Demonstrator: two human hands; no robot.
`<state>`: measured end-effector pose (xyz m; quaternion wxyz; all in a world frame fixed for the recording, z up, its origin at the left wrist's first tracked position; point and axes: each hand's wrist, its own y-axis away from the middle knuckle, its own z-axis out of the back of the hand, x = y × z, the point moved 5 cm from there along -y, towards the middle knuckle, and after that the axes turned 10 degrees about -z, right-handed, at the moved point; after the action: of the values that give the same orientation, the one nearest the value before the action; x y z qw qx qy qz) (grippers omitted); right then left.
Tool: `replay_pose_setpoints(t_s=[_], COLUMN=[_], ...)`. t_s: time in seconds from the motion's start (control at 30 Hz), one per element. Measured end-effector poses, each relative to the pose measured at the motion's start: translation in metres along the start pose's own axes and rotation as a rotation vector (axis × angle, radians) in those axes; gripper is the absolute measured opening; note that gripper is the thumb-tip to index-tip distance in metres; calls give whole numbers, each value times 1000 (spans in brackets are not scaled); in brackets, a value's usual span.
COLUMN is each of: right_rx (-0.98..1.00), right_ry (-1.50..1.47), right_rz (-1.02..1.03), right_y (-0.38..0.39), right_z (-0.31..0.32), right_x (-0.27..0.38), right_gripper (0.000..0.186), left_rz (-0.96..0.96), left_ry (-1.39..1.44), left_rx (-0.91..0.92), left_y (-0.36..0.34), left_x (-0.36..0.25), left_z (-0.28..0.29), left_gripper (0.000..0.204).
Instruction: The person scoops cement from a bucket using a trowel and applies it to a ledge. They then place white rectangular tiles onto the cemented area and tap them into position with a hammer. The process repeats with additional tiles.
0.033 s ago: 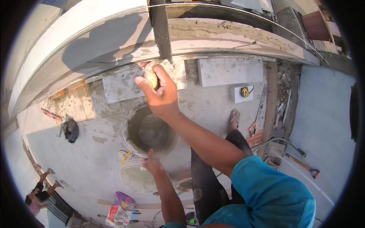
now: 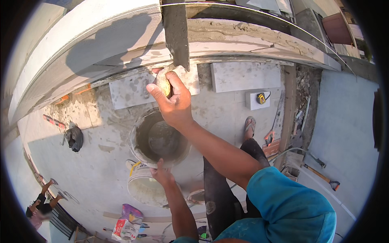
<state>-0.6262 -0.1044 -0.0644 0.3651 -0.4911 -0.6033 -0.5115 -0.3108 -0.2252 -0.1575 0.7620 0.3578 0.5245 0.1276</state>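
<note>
Up by the wall, my right hand (image 2: 175,97) is closed round the yellowish, mortar-smeared handle of a trowel (image 2: 177,40). Its long grey blade, coated in mortar, reaches across the top of the block wall (image 2: 227,44), at the end of a pale block (image 2: 117,36). Below it, my left hand (image 2: 163,173) grips the near rim of a round bucket (image 2: 135,148), fingers partly hidden behind the rim. Wet grey mortar (image 2: 162,135) lies inside the bucket. A second, white bucket (image 2: 142,188) stands beneath my left hand, holding greyish liquid.
White blocks (image 2: 245,77) lie along the wall's foot, with a tape measure (image 2: 260,98) on a small one. A string (image 2: 275,18) runs over the wall. A handsaw (image 2: 269,137), a black bag (image 2: 74,138) and a shovel handle (image 2: 322,176) lie around. Another person (image 2: 42,206) is at far left.
My right hand and the trowel have shifted slightly to the right, the blade moving along the wall top. My left hand and the bucket stay put.
</note>
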Motion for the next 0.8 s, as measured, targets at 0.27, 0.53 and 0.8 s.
replay_pose_setpoints(t_s=[0.27,0.53,0.8], right_rx=[-151,503,663], right_ry=[312,1080,1119], right_rz=[9,-485,-462], right_y=[0,157,147], right_z=[-18,75,46], right_x=[-67,-183,-184], right_gripper=[39,48,46], left_rz=[19,71,271], left_ry=[59,227,643], left_rx=[-24,-92,-123], left_y=[-31,-122,-240], left_x=[24,102,250], left_z=[-20,-6,20], left_gripper=[54,42,53])
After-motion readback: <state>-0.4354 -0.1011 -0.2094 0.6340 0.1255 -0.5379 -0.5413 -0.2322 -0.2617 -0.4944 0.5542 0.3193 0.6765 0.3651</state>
